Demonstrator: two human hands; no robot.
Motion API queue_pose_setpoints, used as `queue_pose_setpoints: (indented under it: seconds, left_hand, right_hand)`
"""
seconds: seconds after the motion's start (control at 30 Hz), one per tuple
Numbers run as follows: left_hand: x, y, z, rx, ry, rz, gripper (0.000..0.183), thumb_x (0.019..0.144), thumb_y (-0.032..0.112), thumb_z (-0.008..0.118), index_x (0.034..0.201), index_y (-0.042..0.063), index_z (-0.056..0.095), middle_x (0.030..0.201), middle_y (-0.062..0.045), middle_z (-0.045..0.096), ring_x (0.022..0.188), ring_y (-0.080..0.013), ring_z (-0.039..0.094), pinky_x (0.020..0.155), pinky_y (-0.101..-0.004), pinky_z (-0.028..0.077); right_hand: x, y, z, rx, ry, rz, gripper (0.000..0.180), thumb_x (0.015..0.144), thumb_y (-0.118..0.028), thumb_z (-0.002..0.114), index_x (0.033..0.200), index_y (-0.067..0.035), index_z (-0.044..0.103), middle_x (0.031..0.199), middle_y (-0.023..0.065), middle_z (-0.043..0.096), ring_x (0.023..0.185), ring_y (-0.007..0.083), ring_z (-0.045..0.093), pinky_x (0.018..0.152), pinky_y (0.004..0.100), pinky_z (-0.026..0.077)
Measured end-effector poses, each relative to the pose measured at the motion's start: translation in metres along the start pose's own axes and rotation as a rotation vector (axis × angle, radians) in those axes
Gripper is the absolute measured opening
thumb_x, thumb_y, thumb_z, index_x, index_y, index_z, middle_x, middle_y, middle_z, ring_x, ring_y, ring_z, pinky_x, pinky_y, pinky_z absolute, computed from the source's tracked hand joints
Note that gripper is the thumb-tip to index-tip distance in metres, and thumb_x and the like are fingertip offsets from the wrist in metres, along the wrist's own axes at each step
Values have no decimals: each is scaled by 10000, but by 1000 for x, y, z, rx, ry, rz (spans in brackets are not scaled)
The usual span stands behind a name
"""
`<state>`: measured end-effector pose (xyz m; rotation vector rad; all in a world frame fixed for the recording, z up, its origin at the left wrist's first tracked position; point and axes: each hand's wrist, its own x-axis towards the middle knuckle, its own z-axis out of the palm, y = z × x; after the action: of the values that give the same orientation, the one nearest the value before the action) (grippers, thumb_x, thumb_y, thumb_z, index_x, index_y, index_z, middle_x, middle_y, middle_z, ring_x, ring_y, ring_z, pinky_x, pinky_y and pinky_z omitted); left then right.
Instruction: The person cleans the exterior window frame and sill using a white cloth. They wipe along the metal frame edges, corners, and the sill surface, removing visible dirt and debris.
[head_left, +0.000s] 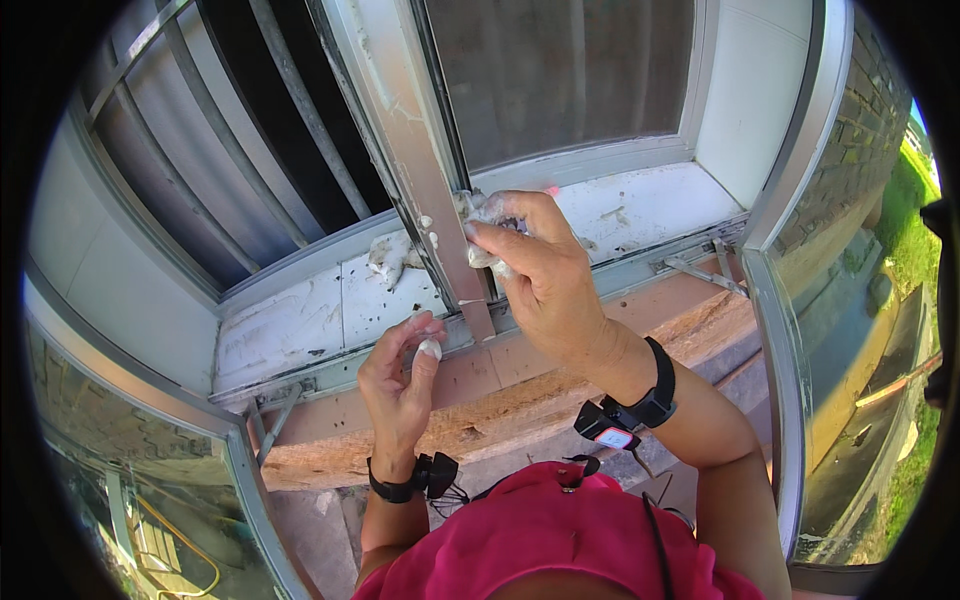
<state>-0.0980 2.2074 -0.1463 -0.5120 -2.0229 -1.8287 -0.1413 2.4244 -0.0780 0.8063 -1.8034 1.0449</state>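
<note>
My right hand (551, 266) pinches a crumpled, whitish wad (484, 251), its fingers smeared with white paste or foam. The wad is against the right side of the middle window post (435, 180), whose brownish face carries white blobs and streaks. What the wad is made of cannot be told. In front of the sill, left of the post's foot, my left hand (401, 367) is raised with curled fingers apart and holds nothing; white stuff coats its thumb tip. A dirty whitish rag or crumpled lump (391, 259) lies on the tiled sill (300, 322) behind it.
Metal bars (202, 135) cover the left opening. Glass sashes swing outward at left (135, 382) and right (780, 375), on metal stays (705, 276). Below the sill runs a rough wood-like ledge (510, 420). Dark specks dot the tiles. Each wrist wears a strapped device (615, 424).
</note>
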Motion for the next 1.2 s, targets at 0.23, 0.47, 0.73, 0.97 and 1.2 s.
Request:
queue_pose_setpoints:
  seconds: [0.23, 0.47, 0.73, 0.97, 1.2]
  left_hand:
    - [1, 3, 1, -3, 0, 10, 345, 1003, 31, 691, 1336, -57, 666, 1179, -156, 749, 1074, -219, 717, 952, -339, 553]
    - [0, 2, 1, 17, 21, 29, 338, 996, 26, 692, 1328, -39, 684, 1174, -149, 755, 1084, -213, 723, 943, -334, 561]
    - [0, 3, 0, 78, 26, 88, 359, 974, 1, 682, 1332, -23, 686, 1150, -150, 755, 1039, -203, 719, 926, -325, 566]
    - [0, 7, 1, 55, 92, 112, 359, 976, -14, 668, 1332, -57, 669, 1143, -175, 753, 1051, -236, 739, 917, -349, 578]
    - [-2, -3, 4, 57, 334, 282, 349, 942, -44, 645, 1290, -55, 658, 1109, -209, 723, 979, -307, 735, 838, -361, 578]
  right_hand:
    - [-39, -1, 3, -12, -94, 68, 431, 758, 216, 642, 1140, 31, 717, 1219, 197, 592, 1096, 371, 641, 855, 407, 573]
    - [-39, -12, -7, -327, -314, -15, 203, 800, -4, 669, 993, 39, 717, 1126, 156, 593, 1108, 337, 553, 907, 452, 454]
    - [-30, -29, -13, -448, -514, -14, 181, 777, 74, 656, 944, 37, 714, 1108, 151, 627, 1160, 331, 574, 938, 453, 472]
    - [-3, -76, -45, -374, -383, 190, 461, 757, 136, 590, 1149, -29, 770, 1122, 168, 602, 1085, 339, 626, 901, 400, 515]
    - [22, -102, 0, -70, -489, 3, 406, 807, 76, 633, 1190, -15, 734, 1099, 185, 634, 1003, 373, 656, 867, 410, 535]
